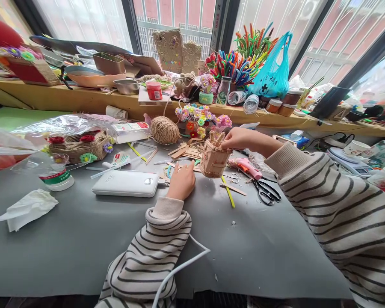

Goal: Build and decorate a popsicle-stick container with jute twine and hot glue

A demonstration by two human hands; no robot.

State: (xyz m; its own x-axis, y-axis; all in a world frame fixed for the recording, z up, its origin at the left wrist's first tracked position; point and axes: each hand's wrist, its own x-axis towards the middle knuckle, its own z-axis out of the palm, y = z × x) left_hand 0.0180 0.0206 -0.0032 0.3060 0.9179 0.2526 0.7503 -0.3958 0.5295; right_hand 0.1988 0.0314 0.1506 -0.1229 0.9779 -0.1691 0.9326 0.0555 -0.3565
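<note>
left hand (181, 182) loose on open mat (83, 248); right hand (239, 139) pinching stick basket (213, 160) rim.

Bright window daylight — blown-out glare, edges bowed, focus sharp.

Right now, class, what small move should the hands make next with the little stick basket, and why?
Probably close the left hand around the basket to steady it. The right hand pinches at its rim, while the left rests on the table beside it, seemingly not gripping, so the basket could tip.
</note>
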